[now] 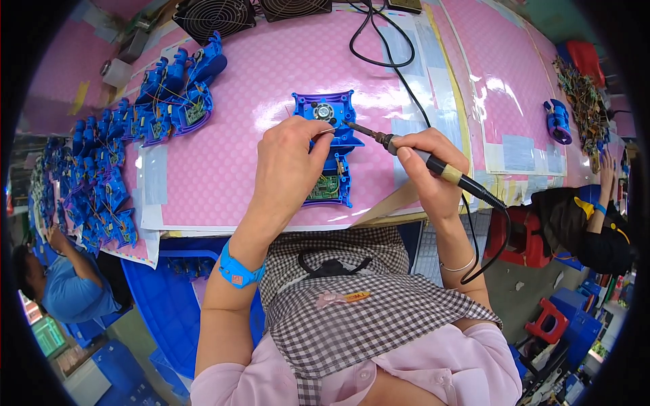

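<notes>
In front of me on the pink table lies an opened blue plastic housing (344, 101), with a round metal-rimmed part in its far half and a green circuit board (328, 187) in its near half. My right hand (437, 172) grips a soldering iron (443, 169) like a pen, its tip pointing left at the far half. Over the housing's left side, my left hand (288, 159) is closed in a pinch on a thin wire (326, 131) close to the iron's tip. Whether this strand is solder or a lead, I cannot tell. The left hand hides part of the housing.
Many similar blue housings (101, 172) with wires are heaped along the left. Two black fans (215, 19) stand at the far edge. The iron's black cord (406, 81) loops across the table. Another blue unit (558, 122) sits at right. Co-workers (78, 284) work at both sides.
</notes>
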Action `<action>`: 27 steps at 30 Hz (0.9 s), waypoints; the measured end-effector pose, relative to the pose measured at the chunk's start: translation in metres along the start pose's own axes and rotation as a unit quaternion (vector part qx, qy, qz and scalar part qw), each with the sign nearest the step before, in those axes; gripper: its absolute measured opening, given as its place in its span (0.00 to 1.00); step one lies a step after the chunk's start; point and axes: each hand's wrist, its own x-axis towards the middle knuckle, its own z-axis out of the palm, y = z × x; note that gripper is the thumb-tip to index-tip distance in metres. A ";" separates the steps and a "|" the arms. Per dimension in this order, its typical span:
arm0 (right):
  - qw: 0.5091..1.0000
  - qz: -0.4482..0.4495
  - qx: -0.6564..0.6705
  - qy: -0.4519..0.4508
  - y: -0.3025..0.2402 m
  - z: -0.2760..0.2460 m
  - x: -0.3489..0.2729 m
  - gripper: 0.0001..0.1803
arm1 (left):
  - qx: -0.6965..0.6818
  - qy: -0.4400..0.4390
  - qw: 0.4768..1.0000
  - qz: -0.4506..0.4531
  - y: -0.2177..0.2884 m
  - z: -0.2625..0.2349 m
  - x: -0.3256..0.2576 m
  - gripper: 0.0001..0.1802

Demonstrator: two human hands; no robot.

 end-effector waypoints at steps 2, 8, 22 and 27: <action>1.000 0.007 -0.013 -0.013 0.001 0.000 0.000 0.06 | 0.002 -0.002 1.000 -0.001 0.000 0.000 0.000 0.07; 1.000 0.013 -0.013 -0.010 0.002 0.000 -0.002 0.07 | 0.000 0.002 1.000 -0.003 0.001 0.000 -0.001 0.07; 1.000 0.012 -0.020 -0.004 -0.003 0.002 -0.002 0.06 | 0.005 0.011 1.000 -0.006 0.001 0.002 -0.001 0.07; 1.000 0.010 -0.026 -0.003 -0.005 0.003 -0.002 0.06 | 0.003 0.018 1.000 0.000 0.002 0.002 -0.002 0.07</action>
